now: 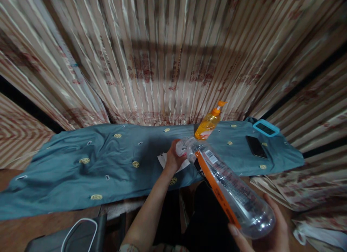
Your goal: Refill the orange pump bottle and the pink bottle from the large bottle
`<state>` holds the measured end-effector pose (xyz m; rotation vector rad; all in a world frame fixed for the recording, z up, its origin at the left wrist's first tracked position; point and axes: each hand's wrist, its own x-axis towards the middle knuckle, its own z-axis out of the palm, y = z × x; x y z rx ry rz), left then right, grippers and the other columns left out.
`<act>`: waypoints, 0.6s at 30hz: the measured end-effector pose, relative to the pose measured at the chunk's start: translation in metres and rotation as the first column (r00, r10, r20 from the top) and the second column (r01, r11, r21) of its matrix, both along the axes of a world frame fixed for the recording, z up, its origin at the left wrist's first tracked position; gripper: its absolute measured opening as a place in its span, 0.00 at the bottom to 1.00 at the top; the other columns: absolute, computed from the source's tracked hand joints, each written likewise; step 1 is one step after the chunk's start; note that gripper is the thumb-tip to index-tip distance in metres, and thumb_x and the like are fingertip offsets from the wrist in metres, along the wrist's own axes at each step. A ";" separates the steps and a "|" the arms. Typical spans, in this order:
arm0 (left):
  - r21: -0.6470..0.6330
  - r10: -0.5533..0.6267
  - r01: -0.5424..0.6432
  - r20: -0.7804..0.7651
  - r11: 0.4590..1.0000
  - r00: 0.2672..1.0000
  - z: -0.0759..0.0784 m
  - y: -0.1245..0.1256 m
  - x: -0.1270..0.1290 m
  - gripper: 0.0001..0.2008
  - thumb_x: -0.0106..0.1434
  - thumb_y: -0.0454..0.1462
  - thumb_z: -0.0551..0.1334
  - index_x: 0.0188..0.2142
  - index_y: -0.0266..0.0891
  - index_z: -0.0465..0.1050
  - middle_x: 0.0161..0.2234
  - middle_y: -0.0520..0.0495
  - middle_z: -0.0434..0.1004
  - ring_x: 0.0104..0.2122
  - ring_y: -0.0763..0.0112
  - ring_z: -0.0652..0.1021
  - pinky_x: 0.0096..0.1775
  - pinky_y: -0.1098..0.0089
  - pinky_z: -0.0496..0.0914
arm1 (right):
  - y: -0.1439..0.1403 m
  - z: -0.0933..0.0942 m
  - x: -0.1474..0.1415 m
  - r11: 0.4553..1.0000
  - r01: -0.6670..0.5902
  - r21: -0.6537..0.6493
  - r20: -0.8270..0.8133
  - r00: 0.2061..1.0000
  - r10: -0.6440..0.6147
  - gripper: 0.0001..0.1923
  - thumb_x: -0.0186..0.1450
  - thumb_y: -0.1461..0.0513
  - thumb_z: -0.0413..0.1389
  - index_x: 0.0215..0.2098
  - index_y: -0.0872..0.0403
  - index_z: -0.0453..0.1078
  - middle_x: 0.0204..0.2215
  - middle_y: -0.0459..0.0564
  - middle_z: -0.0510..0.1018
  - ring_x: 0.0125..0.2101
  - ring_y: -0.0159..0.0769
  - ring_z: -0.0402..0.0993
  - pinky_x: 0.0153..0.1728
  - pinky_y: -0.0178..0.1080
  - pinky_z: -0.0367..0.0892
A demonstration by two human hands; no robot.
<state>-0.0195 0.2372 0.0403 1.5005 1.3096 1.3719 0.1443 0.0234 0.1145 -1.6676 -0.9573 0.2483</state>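
Observation:
A large clear plastic bottle (235, 187) with an orange and black label and a white barcode is tilted, its neck end toward the middle of the cloth-covered table. My right hand (273, 230) is closed around its base at the lower right. My left hand (175, 156) is wrapped round a small clear plastic container (182, 146) at the bottle's neck end. Whether the two touch, I cannot tell. Under my left hand lies a white piece of paper (162, 160). Behind the bottle's neck stands an orange pump bottle (207, 125) of amber liquid.
A blue-green patterned cloth (116, 172) covers the long narrow table. On its right lie a dark phone (256, 146) and a blue-framed device (266, 128). Pleated curtains (162, 64) hang behind. A dark seat with a white cable (81, 223) is at lower left.

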 end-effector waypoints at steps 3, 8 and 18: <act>0.009 -0.014 0.014 0.005 1.000 1.000 -0.001 0.000 -0.001 0.28 0.48 0.31 0.70 0.50 0.41 0.67 0.42 0.50 0.79 0.40 0.66 0.80 0.44 0.65 0.75 | 0.000 -0.006 0.004 0.999 -0.011 0.030 0.021 1.000 0.011 0.56 0.49 0.47 0.70 0.70 0.53 0.55 0.62 0.63 0.68 0.49 0.55 0.74 0.39 0.48 0.73; 0.019 -0.040 0.040 0.000 0.999 0.999 -0.001 0.000 -0.002 0.29 0.49 0.33 0.71 0.50 0.41 0.67 0.43 0.49 0.79 0.42 0.65 0.80 0.45 0.65 0.74 | -0.001 -0.011 0.014 0.999 -0.027 0.029 0.161 0.987 0.022 0.53 0.50 0.47 0.70 0.69 0.53 0.58 0.56 0.60 0.73 0.45 0.53 0.76 0.36 0.47 0.75; -0.018 -0.022 0.022 -0.030 1.000 0.999 -0.006 0.001 -0.002 0.31 0.49 0.31 0.69 0.53 0.42 0.66 0.45 0.49 0.79 0.43 0.64 0.80 0.47 0.65 0.74 | -0.002 -0.012 0.026 0.993 -0.110 0.052 0.260 0.961 0.093 0.55 0.51 0.47 0.70 0.70 0.52 0.56 0.56 0.61 0.72 0.47 0.55 0.74 0.38 0.49 0.75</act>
